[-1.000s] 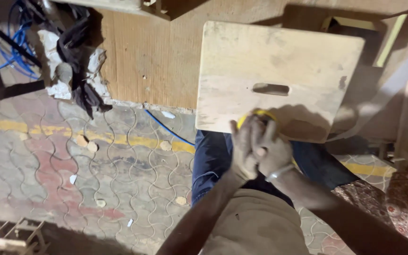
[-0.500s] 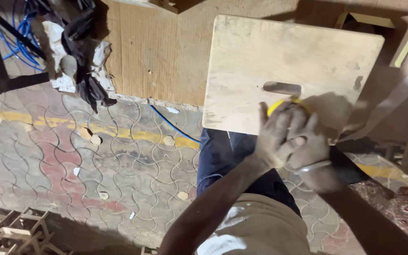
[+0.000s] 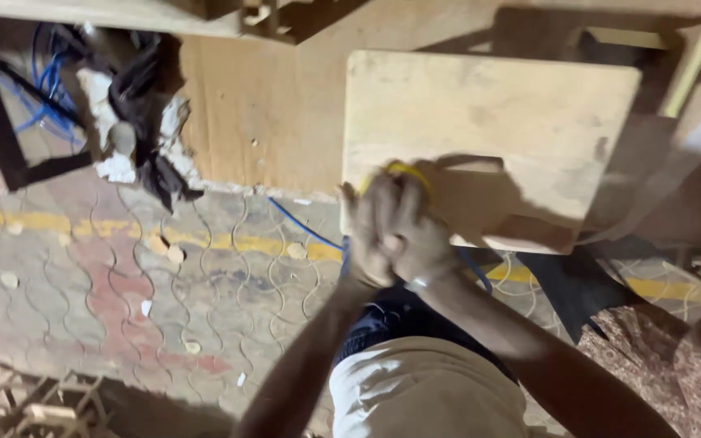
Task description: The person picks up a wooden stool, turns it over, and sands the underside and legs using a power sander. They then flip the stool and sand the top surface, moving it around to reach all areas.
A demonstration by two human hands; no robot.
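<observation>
A small yellow pad-like object (image 3: 399,170), largely hidden, is pressed against the lower middle of a pale rectangular wooden board with a slot handle (image 3: 488,122), which lies across the lap. The right hand (image 3: 423,243) and left hand (image 3: 371,231) are stacked together over it, fingers closed on the object. For an even result, flat pressure is best maintained and the board kept steady. Beyond lie a patterned paved floor with a yellow stripe (image 3: 123,268) and blue cables (image 3: 42,113).
</observation>
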